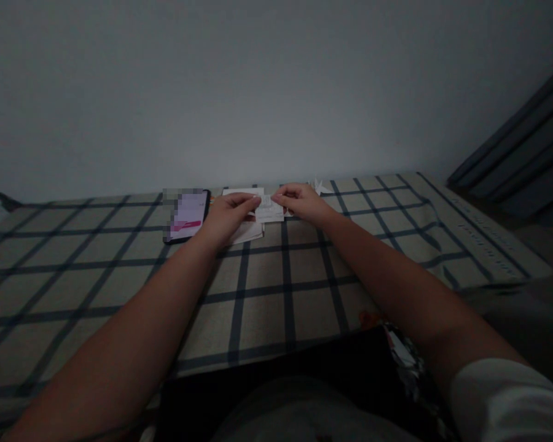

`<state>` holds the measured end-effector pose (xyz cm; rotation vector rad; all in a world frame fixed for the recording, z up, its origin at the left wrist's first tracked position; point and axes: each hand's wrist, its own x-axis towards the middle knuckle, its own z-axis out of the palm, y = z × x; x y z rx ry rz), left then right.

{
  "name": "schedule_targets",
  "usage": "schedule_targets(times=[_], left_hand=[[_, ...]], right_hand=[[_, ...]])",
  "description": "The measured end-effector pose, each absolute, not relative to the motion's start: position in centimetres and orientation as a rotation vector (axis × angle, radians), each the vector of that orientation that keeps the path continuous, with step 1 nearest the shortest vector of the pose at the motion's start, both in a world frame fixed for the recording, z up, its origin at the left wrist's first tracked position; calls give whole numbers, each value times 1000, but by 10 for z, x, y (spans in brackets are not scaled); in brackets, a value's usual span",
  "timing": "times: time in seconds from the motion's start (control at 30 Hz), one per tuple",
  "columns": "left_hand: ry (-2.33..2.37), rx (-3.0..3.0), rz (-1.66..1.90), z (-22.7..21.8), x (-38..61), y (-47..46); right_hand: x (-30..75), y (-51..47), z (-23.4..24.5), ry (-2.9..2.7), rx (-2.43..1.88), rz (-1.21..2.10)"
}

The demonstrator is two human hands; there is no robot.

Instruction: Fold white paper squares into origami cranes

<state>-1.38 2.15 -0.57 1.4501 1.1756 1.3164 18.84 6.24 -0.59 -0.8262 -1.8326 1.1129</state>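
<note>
Black-edged phone [194,215] at left, just beside the left hand [233,212]; white papers [247,232] beneath. Between both hands, small marked paper slip [270,212], pinched thumb-to-finger at its left edge by the left, near its upper right corner by the right hand [299,200]; neither nearer, long axis unclear. Farther right, spiky white paper [321,187].

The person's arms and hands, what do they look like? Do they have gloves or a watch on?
No gloves: the left hand and right hand are bare, and I see no watch or bracelet on either wrist. Both forearms are uncovered. The right arm has a loose, whitish sleeve. I can't make out a left sleeve.
</note>
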Motion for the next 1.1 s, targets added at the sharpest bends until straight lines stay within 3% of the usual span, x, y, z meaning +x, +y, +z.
schedule_targets(times=[0.5, 1.1], left_hand=[[1285, 1807, 1246, -7, -13, 18], [1264, 1894, 1099, -11, -15, 21]], right_hand=[[186, 59, -7, -2012, -701, 823], [181, 59, -9, -1745, -842, 1019]])
